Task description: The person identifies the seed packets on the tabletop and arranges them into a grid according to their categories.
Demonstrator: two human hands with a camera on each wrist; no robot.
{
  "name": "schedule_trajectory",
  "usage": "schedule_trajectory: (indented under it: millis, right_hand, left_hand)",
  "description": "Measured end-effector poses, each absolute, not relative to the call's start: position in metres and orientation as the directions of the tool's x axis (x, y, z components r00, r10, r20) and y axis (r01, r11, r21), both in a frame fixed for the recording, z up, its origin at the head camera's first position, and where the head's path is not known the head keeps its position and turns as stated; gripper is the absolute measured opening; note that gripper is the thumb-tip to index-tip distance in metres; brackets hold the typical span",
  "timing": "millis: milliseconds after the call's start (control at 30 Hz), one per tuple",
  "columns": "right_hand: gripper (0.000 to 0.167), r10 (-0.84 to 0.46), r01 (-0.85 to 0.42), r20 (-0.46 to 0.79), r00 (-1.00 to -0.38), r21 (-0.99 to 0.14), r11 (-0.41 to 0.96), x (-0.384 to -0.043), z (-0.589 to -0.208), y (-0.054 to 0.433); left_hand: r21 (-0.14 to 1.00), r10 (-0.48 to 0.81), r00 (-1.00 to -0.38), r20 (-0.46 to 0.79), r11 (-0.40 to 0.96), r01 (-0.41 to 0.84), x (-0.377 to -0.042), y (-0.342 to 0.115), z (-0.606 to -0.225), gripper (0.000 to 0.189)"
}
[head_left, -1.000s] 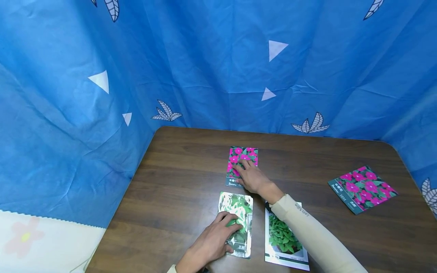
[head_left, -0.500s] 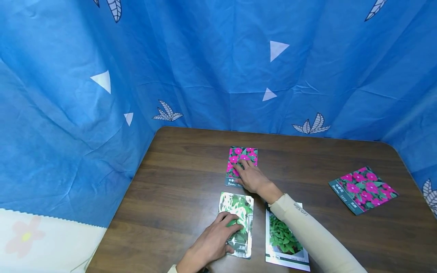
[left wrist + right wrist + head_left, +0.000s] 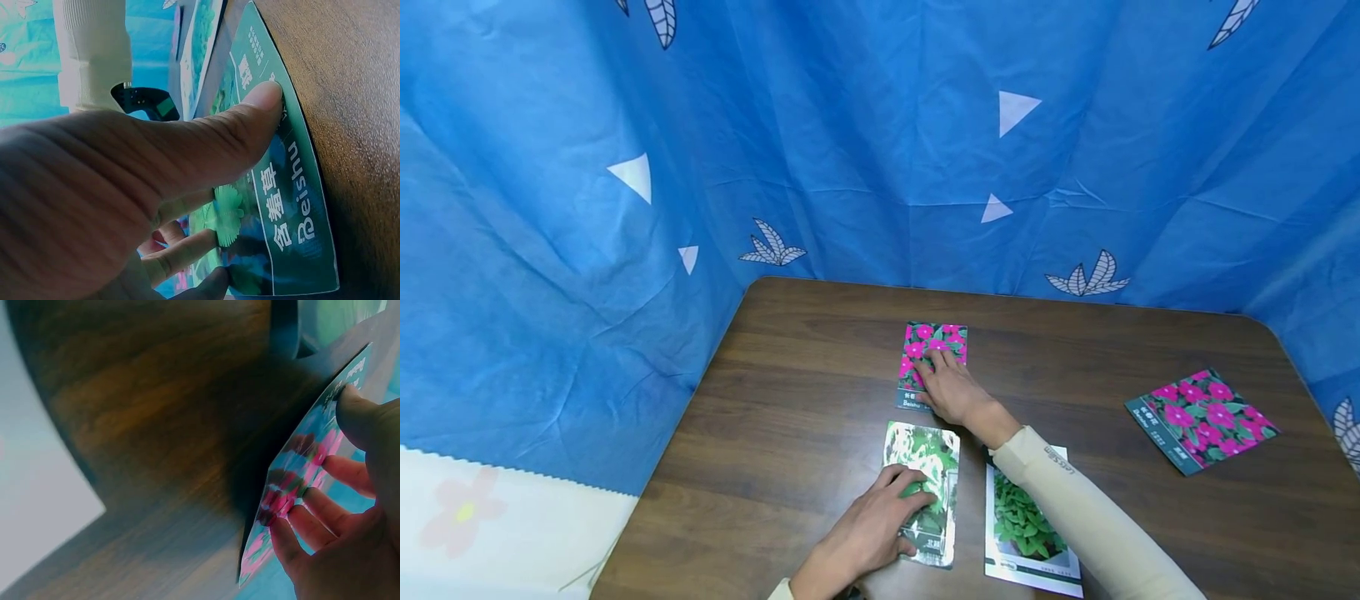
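Observation:
In the head view, my left hand (image 3: 868, 525) rests its spread fingertips on a shiny green seed packet (image 3: 938, 450) lying near the table's front middle. The left wrist view has the thumb (image 3: 265, 97) on the packet's dark green printed band (image 3: 300, 206), the fingers over its leafy picture. Further back, my right hand (image 3: 957, 393) touches a pink-flowered seed packet (image 3: 917, 337). In the right wrist view its fingertips press lightly on the flowers (image 3: 287, 481) and the thumb on the lettered end. Part of each packet is hidden under the hand.
A white-bordered packet with a leafy plant (image 3: 1026, 525) lies at the front, partly under my right forearm (image 3: 1090, 517). Another pink-flowered packet (image 3: 1202, 421) lies askew on the right. Blue curtain (image 3: 865, 150) hangs behind and beside the wooden table (image 3: 775, 400).
The head view has shifted slightly, so everything sits a little further right in it. Both hands keep their places on the two packets.

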State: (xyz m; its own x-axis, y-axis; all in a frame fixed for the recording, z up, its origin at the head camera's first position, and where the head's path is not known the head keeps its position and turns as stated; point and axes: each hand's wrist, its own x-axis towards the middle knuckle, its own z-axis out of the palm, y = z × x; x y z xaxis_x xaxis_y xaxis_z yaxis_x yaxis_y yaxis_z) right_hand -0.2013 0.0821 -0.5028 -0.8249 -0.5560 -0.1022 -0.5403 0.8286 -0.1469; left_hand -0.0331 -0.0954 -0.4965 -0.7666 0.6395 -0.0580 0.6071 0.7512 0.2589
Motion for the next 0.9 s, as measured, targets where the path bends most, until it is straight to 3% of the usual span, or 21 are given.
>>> schedule_trajectory:
  millis: [567,900]
  right_hand:
    - [0.065,-0.556,-0.539,-0.02,-0.831,-0.219,0.813,-0.201,-0.501,0.081]
    - [0.055,-0.569,-0.565,0.06,-0.82,-0.247,0.787,-0.206,-0.497,0.091]
  left_hand:
    - [0.253,0.645,-0.764,-0.039,0.746,0.617,-0.033,-0.097,-0.498,0.063]
    - [0.265,0.645,-0.763,-0.042,0.743,0.614,-0.033,-0.097,-0.498,0.063]
